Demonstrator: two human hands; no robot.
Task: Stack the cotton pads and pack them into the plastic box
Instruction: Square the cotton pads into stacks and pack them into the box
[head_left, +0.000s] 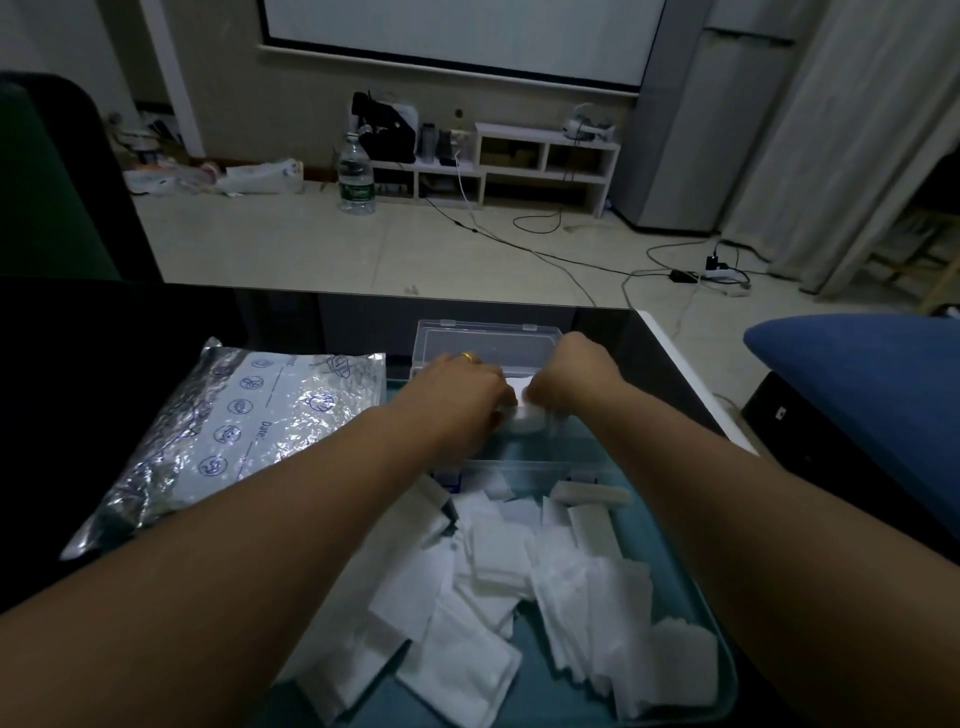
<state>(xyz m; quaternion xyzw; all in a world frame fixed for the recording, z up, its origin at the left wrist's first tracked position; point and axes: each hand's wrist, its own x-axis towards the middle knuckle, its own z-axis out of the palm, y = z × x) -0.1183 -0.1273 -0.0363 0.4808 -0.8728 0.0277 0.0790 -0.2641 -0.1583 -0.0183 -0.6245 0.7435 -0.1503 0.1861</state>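
White cotton pads (498, 587), square and thin, lie loose in one teal shallow plastic tray (722, 670) at the near edge of the dark glossy bench (322, 322); they overlap too much to count exactly, but there are well over a dozen, with two short stacks standing on edge near the tray's far side. Beyond the tray sits one clear rectangular plastic box (485, 340) with its hinged lid raised toward the far edge. Two hands meet just in front of that box. The left hand (462, 387), wearing one gold ring (468, 356), has its fingers curled down around one small white stack of cotton pads (524, 415), and the right hand (574, 371) pinches the same stack from the other side, so both sets of fingers are closed on it; how many pads the stack holds cannot be told. To the left of the tray lies one crinkled clear plastic zip bag (234, 431) printed with blue symbols. On the floor beyond stand one clear water bottle (356, 176) and one low white shelf unit (545, 161).
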